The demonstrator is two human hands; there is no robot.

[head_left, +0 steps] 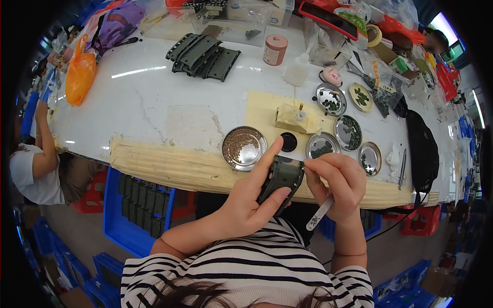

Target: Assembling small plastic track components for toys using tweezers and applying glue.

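In my left hand (249, 203) is a curved dark green plastic part (285, 175) with a notched edge, held tilted over the table's front edge. The thumb lies across its face and the index finger runs along its far side. My right hand (339, 185) is closed round silvery tweezers (319, 212), whose flat marked end sticks out below the palm. Its thumb and index fingertips meet at the part's right edge; the tweezers' tips and anything tiny there are hidden. Just beyond sit a round dish of small brown pieces (230, 160), a black round cap (288, 142) and a dish of green bits (322, 150).
More dishes of small green parts (348, 132) stand to the right, near a tape-wrapped block (291, 119). A stack of green parts (205, 55) lies farther back. A blue crate (128, 235) of similar parts is below left. Another person (38, 169) sits at far left.
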